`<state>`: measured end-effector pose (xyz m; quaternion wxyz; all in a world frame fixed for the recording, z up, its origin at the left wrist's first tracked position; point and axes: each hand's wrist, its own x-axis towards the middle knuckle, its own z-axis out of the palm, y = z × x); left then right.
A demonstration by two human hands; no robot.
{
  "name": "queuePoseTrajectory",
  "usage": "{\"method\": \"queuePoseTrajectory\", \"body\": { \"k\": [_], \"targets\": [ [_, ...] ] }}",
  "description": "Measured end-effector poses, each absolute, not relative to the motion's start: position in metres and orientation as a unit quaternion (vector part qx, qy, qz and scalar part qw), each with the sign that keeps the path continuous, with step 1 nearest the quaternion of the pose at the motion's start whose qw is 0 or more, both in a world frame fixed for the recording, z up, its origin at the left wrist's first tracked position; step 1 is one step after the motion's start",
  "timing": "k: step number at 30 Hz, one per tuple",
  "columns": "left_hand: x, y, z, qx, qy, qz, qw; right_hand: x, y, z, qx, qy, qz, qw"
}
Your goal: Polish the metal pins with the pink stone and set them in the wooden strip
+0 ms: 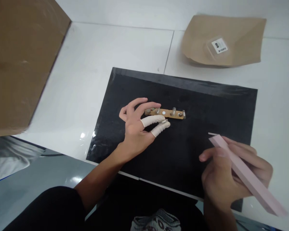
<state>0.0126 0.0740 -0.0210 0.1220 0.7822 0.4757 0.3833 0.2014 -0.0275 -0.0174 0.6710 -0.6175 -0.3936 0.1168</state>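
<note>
My left hand point(139, 128) is over the black mat, with white finger covers on its thumb and index finger. Their tips pinch a tiny shiny piece point(164, 121), too small to name. Just beyond them lies a narrow tan strip point(168, 113) with a white dot and several small clear, tube-like parts on it; the other fingers reach over its left end. Off to the right, my right hand point(228, 170) is closed round a long pale pink bar point(248, 175), held slantwise like a pen. A thin light tip point(213, 133) shows at the bar's upper end, apart from the strip.
The black mat point(183, 160) lies on a white table point(93, 57) near its front edge. At the back right is a brown paper tray point(245, 38) holding a small clear box with a white label point(219, 45). A large brown cardboard panel point(21, 64) stands at the left.
</note>
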Motion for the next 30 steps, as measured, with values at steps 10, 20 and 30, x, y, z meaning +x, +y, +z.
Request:
{"method": "queuePoseTrajectory", "body": {
  "k": [10, 20, 30],
  "targets": [
    [0.019, 0.086, -0.025, 0.798, 0.471, 0.364, 0.088, 0.2, -0.037, -0.018, -0.6, -0.408, 0.21, 0.655],
    [0.021, 0.099, -0.024, 0.813, 0.476, 0.315, 0.113, 0.199, -0.039, -0.015, -0.612, -0.384, 0.228, 0.653],
    [0.023, 0.103, -0.017, 0.813, 0.502, 0.255, 0.15, 0.197, -0.039, -0.016, -0.617, -0.391, 0.248, 0.637]
  ]
}}
